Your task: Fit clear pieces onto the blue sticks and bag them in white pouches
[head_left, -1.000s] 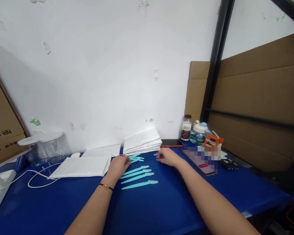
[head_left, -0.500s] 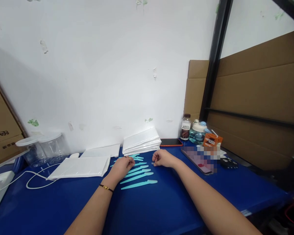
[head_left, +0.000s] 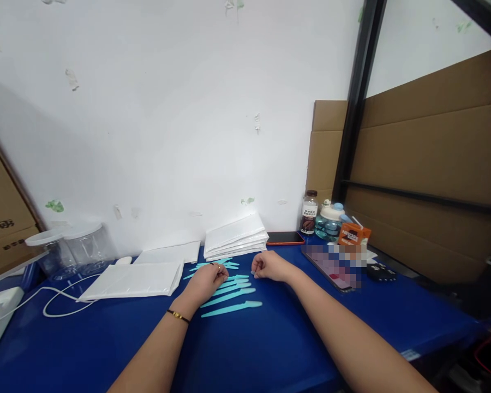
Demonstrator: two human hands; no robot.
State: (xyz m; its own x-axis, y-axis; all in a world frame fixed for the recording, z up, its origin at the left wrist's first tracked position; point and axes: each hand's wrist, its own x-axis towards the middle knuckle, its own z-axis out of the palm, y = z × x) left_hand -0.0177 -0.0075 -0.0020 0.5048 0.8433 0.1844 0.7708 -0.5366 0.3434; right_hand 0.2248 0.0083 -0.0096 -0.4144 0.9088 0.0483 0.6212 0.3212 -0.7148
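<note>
Several turquoise eyebrow razors lie side by side on the blue tabletop, blade ends to the right. Over their far handles is my left hand, its fingers pinched on one razor, whose handle is partly hidden beneath the hand. My right hand hovers just right of the razors, thumb and forefinger pressed together on a small translucent piece too small to identify surely. Behind my left hand, more turquoise razors lie crosswise in a loose pile.
A stack of white packets stands against the wall, with another white packet at left. Clear tubs and a white cable lie farther left. A phone, bottle, jug and orange carton stand right.
My left hand has shifted slightly right and toward me, and the razor at its fingertips has come nearer the row. My right hand has barely moved.
</note>
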